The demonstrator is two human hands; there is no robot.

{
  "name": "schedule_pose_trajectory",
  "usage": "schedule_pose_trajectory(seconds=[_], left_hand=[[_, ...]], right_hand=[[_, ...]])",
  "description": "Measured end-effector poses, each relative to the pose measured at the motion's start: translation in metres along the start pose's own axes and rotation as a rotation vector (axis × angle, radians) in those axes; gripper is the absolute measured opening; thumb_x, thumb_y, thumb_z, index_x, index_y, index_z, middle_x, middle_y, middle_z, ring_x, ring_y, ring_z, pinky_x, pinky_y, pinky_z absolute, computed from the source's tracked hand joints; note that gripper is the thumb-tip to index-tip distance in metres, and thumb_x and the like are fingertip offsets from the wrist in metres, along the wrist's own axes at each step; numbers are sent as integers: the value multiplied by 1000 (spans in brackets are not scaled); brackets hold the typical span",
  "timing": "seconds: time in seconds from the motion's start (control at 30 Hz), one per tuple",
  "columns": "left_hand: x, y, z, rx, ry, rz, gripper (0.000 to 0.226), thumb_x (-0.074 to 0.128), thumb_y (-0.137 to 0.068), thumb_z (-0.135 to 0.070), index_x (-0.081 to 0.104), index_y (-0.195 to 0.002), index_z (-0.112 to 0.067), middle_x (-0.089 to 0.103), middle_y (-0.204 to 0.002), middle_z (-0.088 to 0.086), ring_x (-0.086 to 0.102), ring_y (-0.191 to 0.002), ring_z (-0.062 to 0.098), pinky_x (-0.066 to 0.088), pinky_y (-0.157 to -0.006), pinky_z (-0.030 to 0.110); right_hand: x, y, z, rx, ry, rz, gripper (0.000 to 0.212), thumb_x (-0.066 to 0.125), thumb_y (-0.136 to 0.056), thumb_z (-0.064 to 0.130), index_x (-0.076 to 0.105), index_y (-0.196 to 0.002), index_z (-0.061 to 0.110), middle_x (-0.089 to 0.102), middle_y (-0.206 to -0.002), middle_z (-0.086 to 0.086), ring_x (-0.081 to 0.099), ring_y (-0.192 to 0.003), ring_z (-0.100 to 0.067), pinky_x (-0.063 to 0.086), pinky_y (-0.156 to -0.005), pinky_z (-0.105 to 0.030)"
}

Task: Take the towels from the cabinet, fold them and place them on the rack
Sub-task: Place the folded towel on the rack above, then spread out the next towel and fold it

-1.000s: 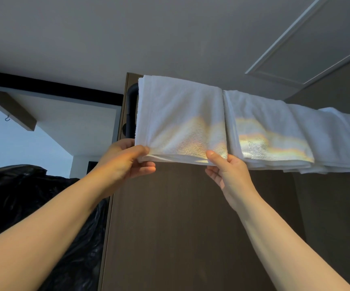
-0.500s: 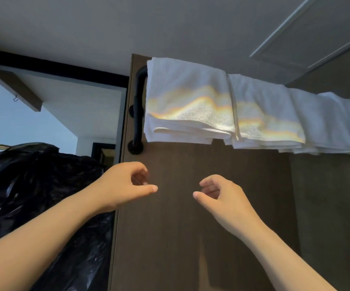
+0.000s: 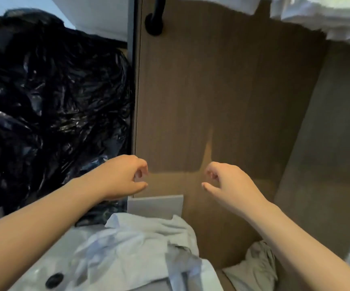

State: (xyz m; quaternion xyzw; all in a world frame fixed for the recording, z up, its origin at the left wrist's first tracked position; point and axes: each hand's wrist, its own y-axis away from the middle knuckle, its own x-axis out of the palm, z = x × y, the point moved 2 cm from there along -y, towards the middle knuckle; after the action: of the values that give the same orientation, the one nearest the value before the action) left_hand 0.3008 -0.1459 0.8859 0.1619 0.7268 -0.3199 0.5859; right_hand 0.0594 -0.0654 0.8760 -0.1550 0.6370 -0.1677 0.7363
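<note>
crumpled white cloths heaped at the wood panel's foot | my left hand and right hand before the panel, fingers loosely curled, holding nothing | folded towels on the black rack at the panel's top | black bag left of the panel

White folded towels hang along the top right edge, only their lower hems in view, draped over a black rack whose tube ends in a round mount on the brown wood panel. At the bottom centre lies a crumpled, unfolded heap of pale towels. Another rumpled towel lies lower right.
</note>
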Motion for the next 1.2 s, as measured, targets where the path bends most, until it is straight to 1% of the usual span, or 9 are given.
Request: schedule_pose_trajectory(seconds=[0.2,0.5,0.7,0.8,0.9,1.0,1.1,1.17,1.2], left_hand=[[96,35,21,-47,-4,195,28,59,-90,-41,57,-115,-29,58,-110,-12,55,-98,8,46,-85,23],[207,47,35,-144,103,412,30,56,-92,-38,56,-120,-28,57,-116,-12,55,-103,9,46,-89,24],[254,30,39,-217,194,424,28,55,-92,-37,58,-118,-28,59,-116,-11,55,-102,8,43,-88,20],[281,26,43,-275,206,450,27,57,-92,-38,58,-117,-28,59,-117,-9,55,-103,10,42,-88,17],[302,30,50,-337,222,452,24,63,-89,-39,61,-110,-27,63,-112,-9,59,-95,8,46,-84,15],[316,37,59,-381,250,480,22,63,-88,-39,62,-108,-28,64,-110,-10,59,-93,6,47,-82,15],[325,39,69,-393,258,497,23,62,-89,-39,60,-110,-30,62,-110,-10,58,-94,6,43,-79,13],[329,37,76,-400,274,482,26,62,-89,-37,59,-114,-28,62,-114,-8,58,-98,8,43,-81,15],[330,34,79,-400,281,464,29,62,-90,-37,58,-117,-26,61,-117,-7,59,-100,10,44,-83,16]], right_hand=[[74,32,-9,10,31,226,30,63,-91,39,59,-116,24,64,-110,3,61,-99,-16,55,-84,-35],[176,42,-44,27,19,472,27,59,-92,34,58,-116,22,64,-108,2,59,-95,-17,51,-77,-31],[229,35,-66,35,-91,548,28,58,-92,30,60,-117,18,65,-108,-1,59,-93,-18,44,-70,-28],[258,33,-77,37,-134,593,23,57,-91,26,61,-111,16,66,-107,-2,59,-91,-20,36,-65,-27],[281,31,-81,34,-179,629,20,58,-89,27,61,-105,15,65,-104,-2,59,-93,-22,31,-64,-27],[299,25,-78,25,-220,671,22,60,-90,30,60,-107,16,64,-107,-2,58,-97,-23,34,-67,-28],[317,16,-73,41,-257,695,36,62,-91,36,57,-121,17,61,-119,-3,58,-104,-22,36,-72,-27],[332,8,-69,62,-309,727,53,64,-91,39,48,-137,17,54,-135,-5,53,-119,-23,43,-90,-29],[339,5,-67,91,-340,748,64,65,-91,41,40,-144,17,48,-143,-5,49,-127,-23,41,-100,-31]])
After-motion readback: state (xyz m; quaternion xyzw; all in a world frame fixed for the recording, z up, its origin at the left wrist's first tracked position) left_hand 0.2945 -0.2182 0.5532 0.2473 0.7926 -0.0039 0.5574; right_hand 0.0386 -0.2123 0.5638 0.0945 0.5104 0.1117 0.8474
